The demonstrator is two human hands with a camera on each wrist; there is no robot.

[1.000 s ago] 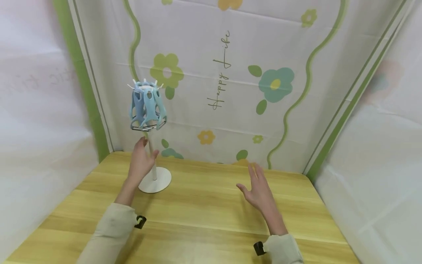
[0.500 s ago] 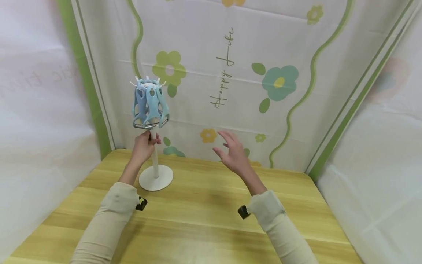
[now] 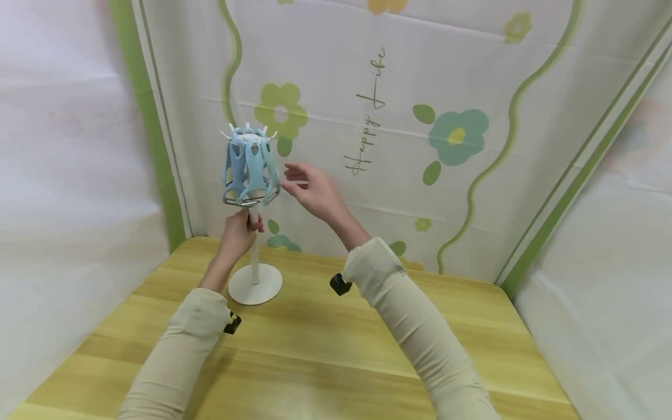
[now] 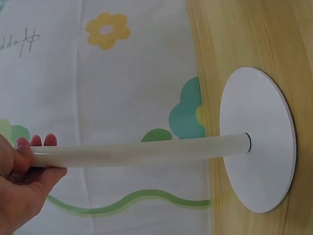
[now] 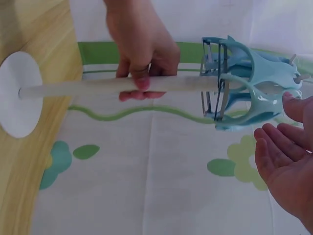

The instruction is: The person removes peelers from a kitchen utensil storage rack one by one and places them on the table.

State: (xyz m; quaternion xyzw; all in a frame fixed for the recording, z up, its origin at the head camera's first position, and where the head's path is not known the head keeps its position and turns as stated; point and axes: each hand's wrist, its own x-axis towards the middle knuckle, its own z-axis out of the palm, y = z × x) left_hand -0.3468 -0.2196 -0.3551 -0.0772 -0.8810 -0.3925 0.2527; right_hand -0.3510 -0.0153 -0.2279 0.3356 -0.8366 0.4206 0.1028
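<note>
A white stand (image 3: pixel 255 251) with a round base (image 4: pixel 259 147) stands upright on the table. Several light-blue Y-shaped peelers (image 3: pixel 255 166) hang in a ring from the hooks at its top, blades down. My left hand (image 3: pixel 238 236) grips the pole just below the blades; in the left wrist view its fingers and thumb (image 4: pixel 49 178) wrap the pole. To the right of the peelers is my right hand (image 3: pixel 315 189), fingers loosely bent. The right wrist view puts its thumb (image 5: pixel 294 107) right by the handle of the nearest peeler (image 5: pixel 266 100); whether they touch I cannot tell.
The wooden table (image 3: pixel 315 350) runs back to a white curtain (image 3: pixel 336 87) printed with flowers, and more curtain hangs at both sides. Each sleeve carries a small black wrist device (image 3: pixel 340 284).
My left hand has moved up and taken hold of the pole. From the right side of the table, my right hand has risen and moved left to beside the peelers.
</note>
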